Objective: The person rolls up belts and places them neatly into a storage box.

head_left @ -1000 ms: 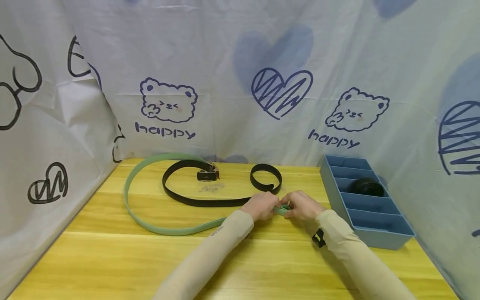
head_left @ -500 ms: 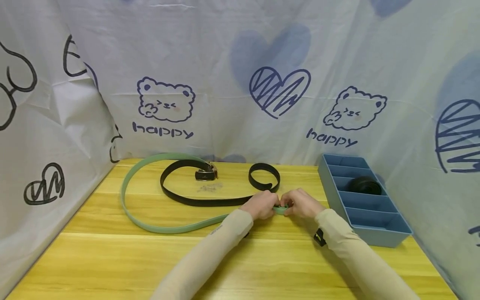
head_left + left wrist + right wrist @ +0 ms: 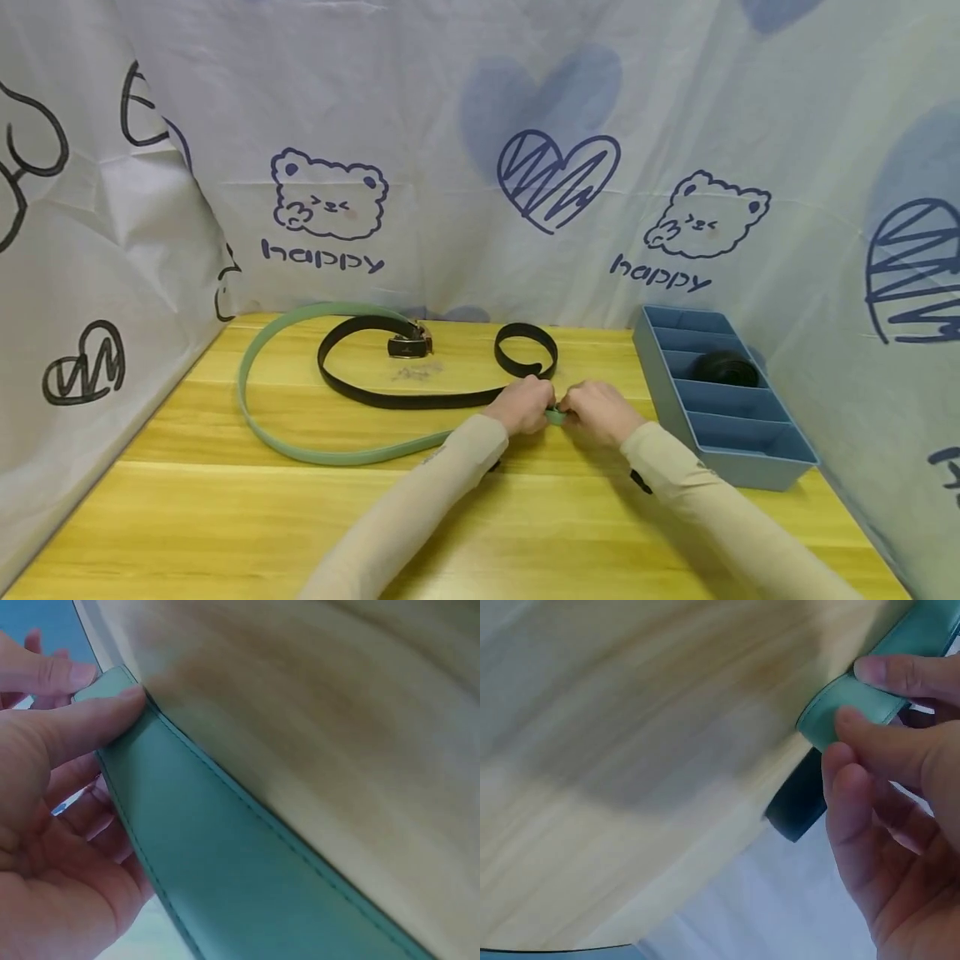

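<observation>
A long green belt (image 3: 337,457) stands on edge in a wide curve on the table, its far end at the buckles at the back. My left hand (image 3: 522,406) pinches the strap between thumb and fingers, as the left wrist view shows on the stitched green leather (image 3: 217,832). Right beside it, my right hand (image 3: 603,410) pinches the turned-over end of the belt (image 3: 847,705) between thumb and fingertips. Behind my hands lies a black belt (image 3: 405,402), with a dark buckle (image 3: 408,344) at one end and a loose curl at the other.
On the right stands a blue divided box (image 3: 757,471); one of its middle compartments holds a coiled black belt (image 3: 724,368). A white printed curtain (image 3: 450,100) hangs along the back and sides of the wooden table (image 3: 225,533).
My right hand has turned at the wrist over the green end and moved slightly closer to my left hand, covering more of it. My left hand keeps its hold on the strap.
</observation>
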`<state>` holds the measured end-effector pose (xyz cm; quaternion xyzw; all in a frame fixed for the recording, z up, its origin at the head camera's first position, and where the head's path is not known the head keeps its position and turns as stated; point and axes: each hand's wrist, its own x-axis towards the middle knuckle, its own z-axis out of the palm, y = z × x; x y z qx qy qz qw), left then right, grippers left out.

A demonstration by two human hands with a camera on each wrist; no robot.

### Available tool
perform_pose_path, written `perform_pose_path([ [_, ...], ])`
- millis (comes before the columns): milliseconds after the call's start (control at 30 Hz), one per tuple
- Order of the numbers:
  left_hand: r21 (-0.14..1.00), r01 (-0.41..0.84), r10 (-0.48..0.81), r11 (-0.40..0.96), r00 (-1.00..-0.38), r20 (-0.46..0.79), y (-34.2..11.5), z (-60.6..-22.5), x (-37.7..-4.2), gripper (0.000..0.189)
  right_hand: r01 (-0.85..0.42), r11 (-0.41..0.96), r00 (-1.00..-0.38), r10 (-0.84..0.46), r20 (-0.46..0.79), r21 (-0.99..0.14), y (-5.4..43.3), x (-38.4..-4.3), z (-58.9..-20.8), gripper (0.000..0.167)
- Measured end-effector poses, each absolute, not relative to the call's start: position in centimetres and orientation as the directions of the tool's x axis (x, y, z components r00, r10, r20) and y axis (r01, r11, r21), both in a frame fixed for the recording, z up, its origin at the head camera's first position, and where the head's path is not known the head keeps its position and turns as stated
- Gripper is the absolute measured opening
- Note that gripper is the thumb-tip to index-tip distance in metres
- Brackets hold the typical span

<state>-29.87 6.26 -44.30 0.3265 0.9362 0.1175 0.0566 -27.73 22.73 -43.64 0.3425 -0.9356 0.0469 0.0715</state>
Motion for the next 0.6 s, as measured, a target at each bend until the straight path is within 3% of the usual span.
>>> perform_pose_path([
  [333,0.275,0.585,0.614,0.763,-0.789,-0.025,6.3,-44.5,-29.8,0.028,-0.608,0.757,-0.792,-0.602,0.106,-0.24,22.1,-27.5,-44.5,0.017],
  [500,0.36,0.585,0.646,0.726,-0.761,-0.066,5.2,-44.6,-30.7,0.011,-0.657,0.716,-0.751,-0.649,0.123,-0.235,22.5,-28.2,-44.6,0.02],
  [600,0.414,0.566,0.659,0.713,-0.743,-0.117,4.5,-44.4,-31.3,0.045,-0.719,0.654,-0.69,-0.713,0.126,-0.236,22.9,-28.7,-44.7,0.018],
])
